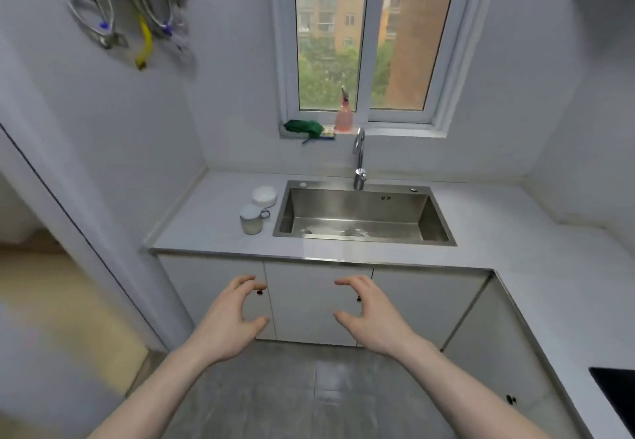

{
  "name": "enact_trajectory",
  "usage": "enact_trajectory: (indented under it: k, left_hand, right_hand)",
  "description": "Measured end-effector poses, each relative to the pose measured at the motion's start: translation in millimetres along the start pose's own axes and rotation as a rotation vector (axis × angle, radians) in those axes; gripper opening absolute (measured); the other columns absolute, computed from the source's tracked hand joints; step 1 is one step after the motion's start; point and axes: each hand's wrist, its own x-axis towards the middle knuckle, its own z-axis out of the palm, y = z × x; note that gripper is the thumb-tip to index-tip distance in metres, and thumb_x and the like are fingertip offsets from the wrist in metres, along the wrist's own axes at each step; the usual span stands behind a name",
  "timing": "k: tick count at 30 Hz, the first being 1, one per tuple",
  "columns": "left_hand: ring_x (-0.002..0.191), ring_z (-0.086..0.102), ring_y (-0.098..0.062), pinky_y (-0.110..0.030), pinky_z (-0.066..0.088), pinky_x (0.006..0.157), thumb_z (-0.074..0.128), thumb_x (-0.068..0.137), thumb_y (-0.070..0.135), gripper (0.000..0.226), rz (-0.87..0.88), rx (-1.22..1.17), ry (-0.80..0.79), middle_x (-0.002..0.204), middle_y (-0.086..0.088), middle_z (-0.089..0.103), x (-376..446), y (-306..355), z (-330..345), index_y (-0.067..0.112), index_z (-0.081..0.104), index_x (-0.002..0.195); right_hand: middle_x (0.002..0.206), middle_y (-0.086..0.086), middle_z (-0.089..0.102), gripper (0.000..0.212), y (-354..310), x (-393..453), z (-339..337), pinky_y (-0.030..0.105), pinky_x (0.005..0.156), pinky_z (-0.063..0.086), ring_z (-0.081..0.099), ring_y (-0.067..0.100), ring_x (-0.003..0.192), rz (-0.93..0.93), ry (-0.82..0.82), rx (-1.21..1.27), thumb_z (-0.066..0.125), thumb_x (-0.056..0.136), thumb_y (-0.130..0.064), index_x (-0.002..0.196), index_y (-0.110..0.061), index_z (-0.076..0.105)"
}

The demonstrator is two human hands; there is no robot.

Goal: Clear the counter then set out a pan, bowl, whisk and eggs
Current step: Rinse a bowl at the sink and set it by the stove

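The pale grey counter (220, 232) runs along the back wall and turns down the right side. On it, left of the sink, stand a white lidded jar (252, 219) and behind it a flat white round container (264, 195). My left hand (229, 318) and my right hand (371, 315) hang in front of the lower cabinet doors, below the counter edge. Both hands are open, fingers curled and apart, holding nothing. No pan, bowl, whisk or eggs are in view.
A steel sink (360, 213) with a tap (359, 160) sits in the counter's middle. On the windowsill lie a green cloth (304, 127) and a pink spray bottle (343, 114). A black hob corner (615, 394) shows at the right. White cabinet doors (316, 301) stand below; hoses (137, 23) hang upper left.
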Motion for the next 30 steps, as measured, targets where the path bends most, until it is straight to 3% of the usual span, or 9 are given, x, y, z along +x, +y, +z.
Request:
enact_trajectory:
  k: [6, 15, 20, 25, 30]
  left_hand:
    - [0.14, 0.04, -0.014, -0.024, 0.028, 0.112, 0.071, 0.085, 0.035, 0.054, -0.123, -0.007, -0.005, 0.152, 0.006, 0.039, 59, -28, -2, 0.03, 0.053, 0.135]
    - [0.134, 0.045, -0.014, -0.014, 0.026, 0.103, 0.074, 0.083, 0.029, 0.055, -0.24, 0.026, 0.016, 0.142, 0.006, 0.043, 165, -44, -19, 0.023, 0.056, 0.134]
    - [0.132, 0.047, -0.013, -0.017, 0.032, 0.104, 0.072, 0.082, 0.033, 0.057, -0.271, 0.023, -0.013, 0.144, 0.007, 0.041, 219, -63, -21, 0.026, 0.054, 0.135]
    - [0.131, 0.048, -0.016, -0.024, 0.036, 0.105, 0.07, 0.08, 0.035, 0.063, -0.276, 0.058, -0.05, 0.146, 0.006, 0.041, 289, -93, -26, 0.026, 0.051, 0.139]
    - [0.133, 0.046, -0.019, -0.026, 0.037, 0.107, 0.071, 0.08, 0.033, 0.069, -0.263, 0.052, -0.115, 0.15, 0.003, 0.035, 380, -137, -26, 0.022, 0.046, 0.144]
  right_hand:
    - [0.135, -0.019, 0.044, 0.051, 11, 89, -3, 0.022, 0.106, 0.035, 0.043, 0.001, 0.122, -0.026, -0.045, 0.046, 0.067, 0.089, -0.029, 0.137, -0.034, 0.05]
    - [0.138, -0.014, 0.045, 0.048, 23, 224, -8, 0.024, 0.092, 0.042, 0.053, 0.01, 0.116, 0.003, -0.097, 0.084, 0.064, 0.091, -0.029, 0.137, -0.033, 0.05]
    - [0.136, -0.012, 0.044, 0.049, 22, 283, -1, 0.029, 0.097, 0.048, 0.056, 0.011, 0.115, 0.006, -0.158, 0.065, 0.063, 0.091, -0.032, 0.138, -0.032, 0.049]
    - [0.135, -0.008, 0.049, 0.049, 18, 353, 14, 0.011, 0.084, 0.038, 0.053, 0.004, 0.106, 0.003, -0.157, 0.03, 0.063, 0.092, -0.025, 0.139, -0.025, 0.05]
    - [0.143, -0.005, 0.047, 0.058, 13, 439, 42, 0.025, 0.105, 0.041, 0.054, 0.014, 0.124, 0.059, -0.184, -0.019, 0.061, 0.092, -0.03, 0.147, -0.027, 0.044]
